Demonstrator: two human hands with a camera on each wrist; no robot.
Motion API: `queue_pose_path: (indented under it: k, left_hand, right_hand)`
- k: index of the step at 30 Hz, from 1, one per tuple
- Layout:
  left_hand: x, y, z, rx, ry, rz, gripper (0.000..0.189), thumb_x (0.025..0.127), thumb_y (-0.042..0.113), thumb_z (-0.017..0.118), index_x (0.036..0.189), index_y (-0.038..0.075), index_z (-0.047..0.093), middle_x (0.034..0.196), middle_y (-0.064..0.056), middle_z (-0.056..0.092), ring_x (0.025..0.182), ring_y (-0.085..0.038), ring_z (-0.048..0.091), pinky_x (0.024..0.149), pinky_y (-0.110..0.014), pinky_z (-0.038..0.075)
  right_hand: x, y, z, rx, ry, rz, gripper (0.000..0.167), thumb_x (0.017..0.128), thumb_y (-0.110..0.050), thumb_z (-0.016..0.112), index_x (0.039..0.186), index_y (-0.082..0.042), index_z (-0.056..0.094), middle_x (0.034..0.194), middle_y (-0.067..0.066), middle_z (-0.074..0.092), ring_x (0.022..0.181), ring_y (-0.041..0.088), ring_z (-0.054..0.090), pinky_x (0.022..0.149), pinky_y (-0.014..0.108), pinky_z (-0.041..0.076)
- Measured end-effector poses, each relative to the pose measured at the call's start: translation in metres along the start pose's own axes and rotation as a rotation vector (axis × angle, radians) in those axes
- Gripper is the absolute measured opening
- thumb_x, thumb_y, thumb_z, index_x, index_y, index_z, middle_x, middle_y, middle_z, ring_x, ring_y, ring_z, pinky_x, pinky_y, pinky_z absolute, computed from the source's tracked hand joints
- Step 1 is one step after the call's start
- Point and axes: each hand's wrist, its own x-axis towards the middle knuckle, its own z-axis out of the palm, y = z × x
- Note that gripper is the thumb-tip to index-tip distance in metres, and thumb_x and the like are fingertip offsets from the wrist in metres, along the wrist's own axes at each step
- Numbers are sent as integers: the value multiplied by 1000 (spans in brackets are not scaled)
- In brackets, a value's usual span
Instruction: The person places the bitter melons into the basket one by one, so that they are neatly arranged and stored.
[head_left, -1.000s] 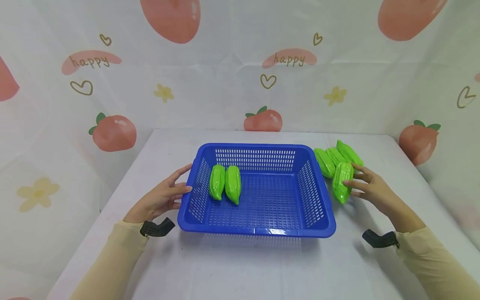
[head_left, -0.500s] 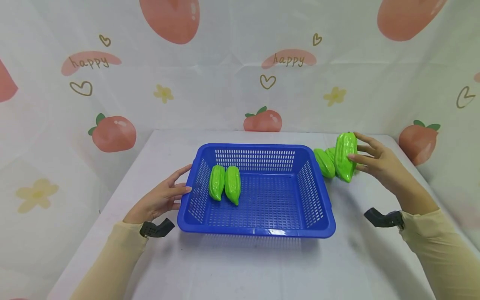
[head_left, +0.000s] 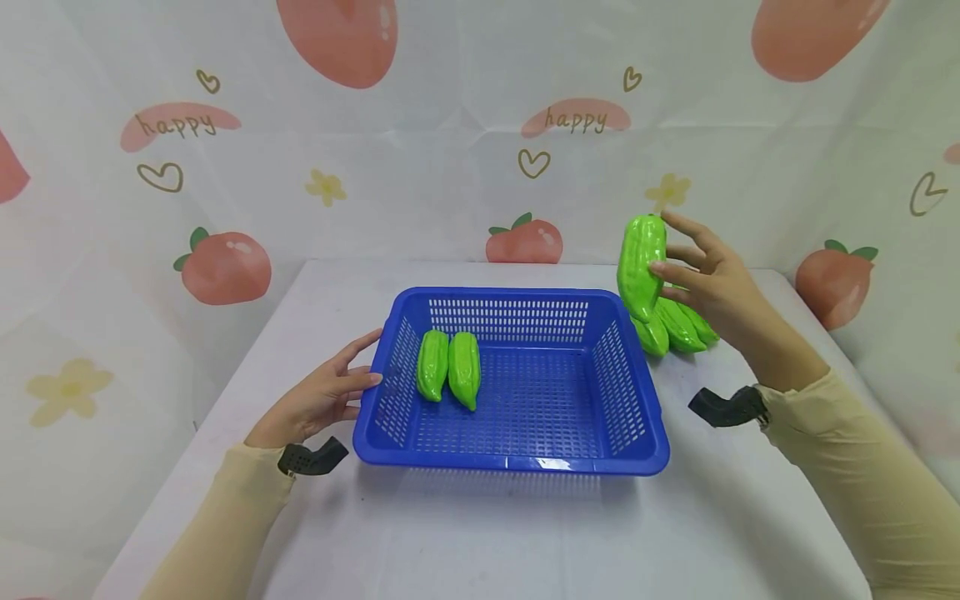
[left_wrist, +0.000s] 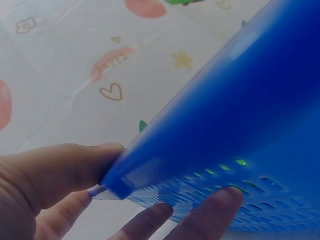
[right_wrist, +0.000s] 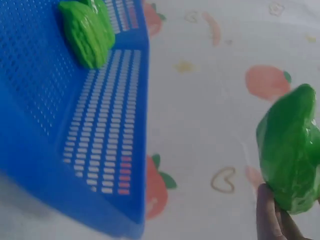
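Note:
My right hand [head_left: 720, 287] holds a bright green, ridged bitter melon [head_left: 641, 265] between thumb and fingers, raised above the basket's far right corner with its pointed end down. The right wrist view shows this melon [right_wrist: 286, 150] beside the basket's wall. On the left, my left hand [head_left: 311, 402] grips the rim of the blue plastic basket [head_left: 450, 457]; in the left wrist view the thumb [left_wrist: 75, 165] lies at the rim and fingers reach along the perforated outer wall. Two bitter melons [head_left: 464, 371] lie side by side in the basket's left part.
More green bitter melons [head_left: 681, 327] lie on the white table [head_left: 480, 542] just right of the basket, partly hidden behind the held one and the basket. A white cloth [head_left: 420, 183] printed with peaches hangs behind the table. Black wrist cameras [head_left: 726, 407] sit on both sleeves.
My right hand has lifted the bitter melon from the table beside the others, up and away, then leftward toward the basket's far right corner. The left hand and basket stay put.

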Motion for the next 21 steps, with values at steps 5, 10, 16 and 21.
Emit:
queue_pose_path:
  k: [5,10,16,21]
  left_hand:
    - [1,-1,-1,1,-10,11,82,95,19,63,155,37,11,143,-23,39,102,-24,68,85,-46,57]
    - [1,-1,-1,7,1,12,82,94,20,63,155,36,11,146,-25,37,102,-23,68,84,-46,57]
    - [1,-1,-1,-8,-3,1,82,94,21,64,155,37,13,142,-23,41,104,-24,67,86,-46,56]
    - [1,-1,-1,-7,-1,-2,82,93,21,65,155,38,13,140,-22,44,104,-23,67,86,-46,56]
  right_hand:
    - [11,-2,22,80,-47,-11,65,94,-4,59,149,-29,35,126,5,49,103,10,63,82,22,56]
    - [23,3,43,55,-73,18,66,94,-6,61,149,-30,34,130,10,45,105,12,62,82,24,57]
    - [37,13,64,-42,-89,80,67,95,-6,60,151,-28,31,138,19,40,104,13,62,83,25,57]
    - [46,23,77,-117,-125,120,69,94,-4,60,152,-24,26,143,24,37,111,25,59,87,31,57]
